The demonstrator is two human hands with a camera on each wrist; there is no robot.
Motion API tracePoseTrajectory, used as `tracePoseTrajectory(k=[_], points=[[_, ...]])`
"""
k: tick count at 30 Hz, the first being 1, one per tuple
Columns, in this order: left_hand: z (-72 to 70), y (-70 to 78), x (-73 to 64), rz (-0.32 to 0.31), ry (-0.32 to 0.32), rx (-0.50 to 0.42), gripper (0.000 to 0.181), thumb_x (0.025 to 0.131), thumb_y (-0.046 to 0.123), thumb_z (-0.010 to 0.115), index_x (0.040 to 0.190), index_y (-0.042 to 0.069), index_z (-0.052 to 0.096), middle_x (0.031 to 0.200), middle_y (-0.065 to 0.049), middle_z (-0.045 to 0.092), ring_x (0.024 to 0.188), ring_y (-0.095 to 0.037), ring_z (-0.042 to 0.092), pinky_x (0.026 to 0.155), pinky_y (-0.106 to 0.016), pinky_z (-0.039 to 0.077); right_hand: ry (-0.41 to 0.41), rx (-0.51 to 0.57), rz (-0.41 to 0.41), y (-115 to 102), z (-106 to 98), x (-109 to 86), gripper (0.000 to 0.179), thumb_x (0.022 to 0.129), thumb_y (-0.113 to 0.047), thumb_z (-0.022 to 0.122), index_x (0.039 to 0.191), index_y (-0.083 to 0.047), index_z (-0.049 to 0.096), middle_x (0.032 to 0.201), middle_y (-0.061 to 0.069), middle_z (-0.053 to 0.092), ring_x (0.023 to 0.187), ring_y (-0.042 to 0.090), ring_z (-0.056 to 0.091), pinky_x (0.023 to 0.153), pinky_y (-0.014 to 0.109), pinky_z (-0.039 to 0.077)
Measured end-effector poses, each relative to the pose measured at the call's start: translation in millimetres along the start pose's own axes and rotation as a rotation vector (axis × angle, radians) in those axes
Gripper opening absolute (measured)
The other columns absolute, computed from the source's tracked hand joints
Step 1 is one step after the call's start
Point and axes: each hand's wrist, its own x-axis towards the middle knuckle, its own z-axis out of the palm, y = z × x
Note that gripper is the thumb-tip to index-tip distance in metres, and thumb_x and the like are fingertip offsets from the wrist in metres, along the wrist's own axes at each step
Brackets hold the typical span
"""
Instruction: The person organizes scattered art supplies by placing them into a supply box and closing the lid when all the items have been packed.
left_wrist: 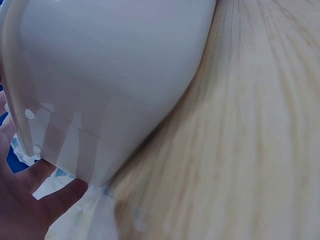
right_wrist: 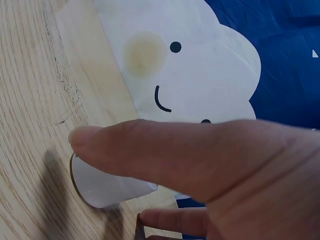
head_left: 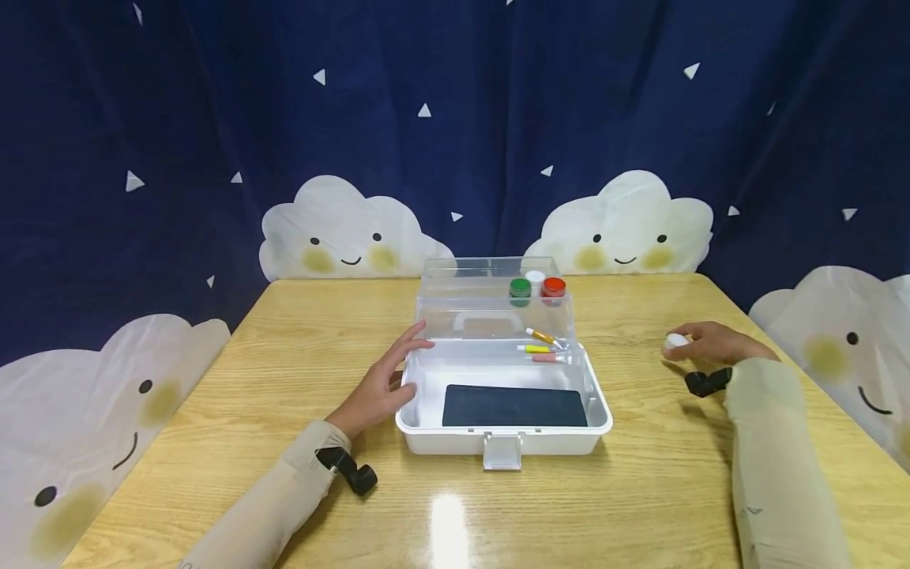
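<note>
Pinched between the thumb and fingers of the right hand point(head_left: 721, 344) was a small white round piece point(head_left: 675, 341), found near the right edge of the tabletop point(head_left: 313, 348), toward its back right corner. Whether the piece touched the wood could not be told. The left hand point(head_left: 379, 393) gripped nothing closed: its fingers were spread wide and fairly straight, touching the left side of a white box point(head_left: 604, 411) near its rim.

The box stood midway between the tabletop's left and right edges, its front latch point(head_left: 502, 452) hanging down. Its transparent lid point(head_left: 441, 316) was raised toward the tabletop's back edge. A green-topped jar point(head_left: 520, 291), a white-topped jar point(head_left: 535, 277) and a red-topped jar point(head_left: 554, 288) sat together at the lid's right side. An orange tube point(head_left: 542, 337), a yellow tube point(head_left: 535, 348) and a pink tube point(head_left: 547, 358) lay near the box's back right corner; a dark rectangle point(head_left: 513, 406) covered part of its floor. Beyond the tabletop's back edge hung a navy curtain point(head_left: 384, 95) printed with white triangles and smiling clouds.
</note>
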Motion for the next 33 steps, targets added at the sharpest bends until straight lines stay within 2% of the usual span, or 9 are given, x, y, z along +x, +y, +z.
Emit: tracePoseTrajectory(k=[6,13,19,22,33], points=[[0.1,0.7,-0.9,0.015,0.004,-0.012,0.059,0.082,-0.014,0.050,0.138,0.002,0.043,0.160,-0.013,0.013,0.142,-0.035,0.025,0.097,-0.056,0.041,-0.024,0.072,0.041,-0.5,1.4,-0.1,0.071,0.089,-0.037,0.066,0.136,0.011,0.042,0.125,0.029,0.051,0.111,0.038,0.050,0.082,0.039,0.047],[0.0,2.1,-1.5,0.003,0.005,-0.008,0.059,0.082,-0.013,0.050,0.138,0.001,0.043,0.160,-0.012,0.013,0.141,-0.033,0.026,0.098,-0.055,0.041,-0.004,0.040,0.034,-0.2,1.2,0.0,0.068,0.088,-0.037,0.067,0.132,0.011,0.047,0.124,0.029,0.053,0.113,0.041,0.049,0.084,0.044,0.046],[-0.3,2.5,-1.2,-0.015,0.008,-0.007,0.058,0.082,-0.012,0.050,0.138,0.002,0.044,0.161,-0.009,0.014,0.141,-0.030,0.027,0.099,-0.054,0.041,-0.005,0.052,0.061,1.6,0.8,0.6,0.072,0.087,-0.039,0.068,0.133,0.011,0.046,0.126,0.029,0.052,0.113,0.041,0.048,0.084,0.043,0.046],[-0.4,1.7,-1.1,-0.010,0.007,-0.008,0.058,0.082,-0.012,0.051,0.138,0.002,0.044,0.161,-0.009,0.013,0.141,-0.030,0.027,0.099,-0.053,0.041,0.000,0.038,0.056,-0.1,0.3,0.0,0.070,0.086,-0.039,0.069,0.131,0.011,0.049,0.123,0.027,0.054,0.110,0.038,0.050,0.082,0.041,0.046],[0.8,-0.1,0.2,0.007,0.007,-0.002,0.059,0.081,-0.013,0.051,0.138,0.002,0.044,0.160,-0.012,0.014,0.141,-0.034,0.028,0.098,-0.055,0.042,0.005,0.028,0.059,-0.7,-0.3,-1.9,0.063,0.085,-0.039,0.070,0.126,0.007,0.055,0.121,0.023,0.056,0.110,0.037,0.048,0.084,0.046,0.043]])
